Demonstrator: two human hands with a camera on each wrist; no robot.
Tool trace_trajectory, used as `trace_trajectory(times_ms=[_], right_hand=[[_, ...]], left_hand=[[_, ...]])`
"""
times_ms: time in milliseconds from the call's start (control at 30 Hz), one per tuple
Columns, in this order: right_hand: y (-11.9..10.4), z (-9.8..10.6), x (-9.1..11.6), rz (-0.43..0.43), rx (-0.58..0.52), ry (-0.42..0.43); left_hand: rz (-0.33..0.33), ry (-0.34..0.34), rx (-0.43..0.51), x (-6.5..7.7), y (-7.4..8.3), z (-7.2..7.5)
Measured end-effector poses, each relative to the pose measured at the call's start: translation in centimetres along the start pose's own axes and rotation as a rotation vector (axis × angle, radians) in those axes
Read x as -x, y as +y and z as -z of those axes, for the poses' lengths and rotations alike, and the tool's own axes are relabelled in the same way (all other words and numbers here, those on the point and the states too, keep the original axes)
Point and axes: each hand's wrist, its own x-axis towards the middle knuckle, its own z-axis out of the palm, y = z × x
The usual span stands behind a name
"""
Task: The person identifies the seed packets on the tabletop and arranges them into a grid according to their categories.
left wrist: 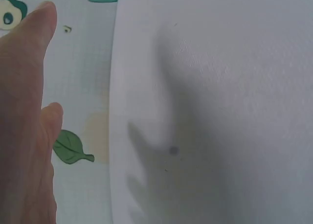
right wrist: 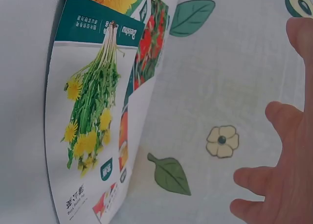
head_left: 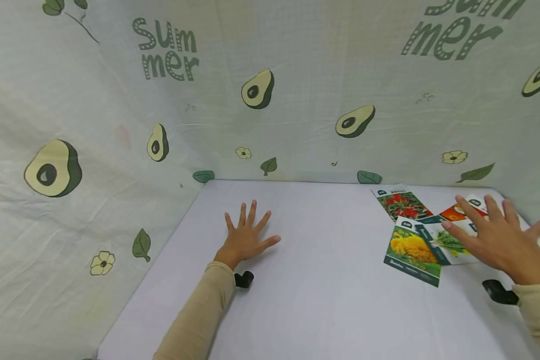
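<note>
My left hand (head_left: 243,242) is spread with straight fingers over the left part of the white table, holding nothing; its shadow falls on the surface in the left wrist view. At the right, my right hand (head_left: 508,242) hovers with fingers apart above a loose group of seed packets and covers part of them. The packet with leafy greens and yellow blooms (right wrist: 90,101) overlaps the yellow-flower packet (head_left: 411,250). Behind these lie a red-pictured packet (head_left: 402,206) and an orange-pictured packet (head_left: 453,213), the latter partly hidden. Neither hand appears to touch a packet.
The white table (head_left: 315,280) meets a hanging cloth (head_left: 297,55) printed with avocados, leaves and flowers at its back and left; cloth also hangs at the right. A black wrist device (head_left: 244,279) sits at the left cuff, another black device (head_left: 499,292) at the right cuff.
</note>
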Motion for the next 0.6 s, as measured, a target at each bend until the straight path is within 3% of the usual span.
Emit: trace_trajectory(times_ms=[600], right_hand=[[-0.28, -0.37, 0.47, 0.015, 0.008, 0.006]], left_hand=[[-0.017, 0.024, 0.003, -0.14, 0.73, -0.88]])
